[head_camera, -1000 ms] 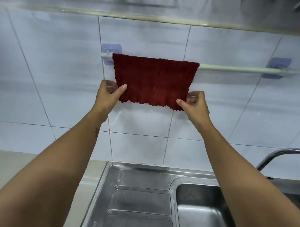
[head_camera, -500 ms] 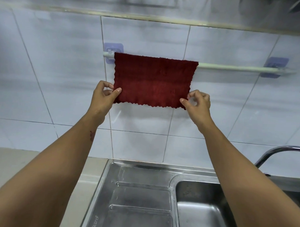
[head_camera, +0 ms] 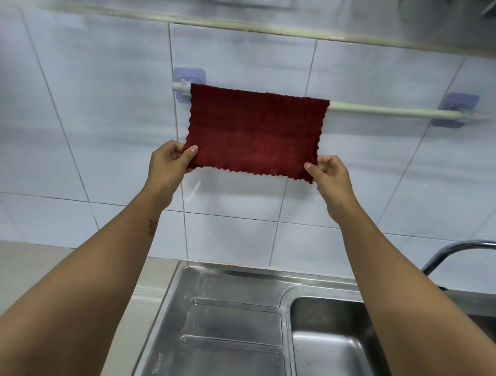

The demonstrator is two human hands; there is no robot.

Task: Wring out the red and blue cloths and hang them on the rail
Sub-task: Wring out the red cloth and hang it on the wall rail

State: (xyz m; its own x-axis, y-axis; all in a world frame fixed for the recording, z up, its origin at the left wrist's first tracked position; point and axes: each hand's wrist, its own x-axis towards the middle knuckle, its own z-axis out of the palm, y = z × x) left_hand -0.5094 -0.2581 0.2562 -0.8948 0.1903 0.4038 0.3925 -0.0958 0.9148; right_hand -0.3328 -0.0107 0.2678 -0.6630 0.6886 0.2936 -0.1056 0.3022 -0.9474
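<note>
Far left we see a beige worktop (head_camera: 27,264) below the white tiled wall (head_camera: 89,112). Our left hand (head_camera: 168,168) is raised to the wall, its grip pinching the lower left corner of the red cloth (head_camera: 254,131): thumb on the front face, fingers curled behind the fabric.

The red cloth hangs over the rail (head_camera: 384,110), covering the rail's left portion just beside the lilac left bracket (head_camera: 189,76). It's dark red w/ a ribbed, fluffy weave running in vertical lines, a zigzag-cut bottom edge & wavy side edges. The top edge lies fairly straight along the rail; the front flap is spread flat & wide betw. both hands, w/ a slightly brighter band across its lower half. The right side edge puckers a little near the bottom.

Our right hand (head_camera: 330,176) grips the lower right corner the same way, thumb in front, fingers bent behind. Beyond the cloth the pale rail runs bare to the right bracket (head_camera: 456,109).

Below, a steel sink (head_camera: 231,322) w/ drainboard at left & basin at right; a chrome tap (head_camera: 464,248) arches in at the far right edge. We can't see the blue cloth
</note>
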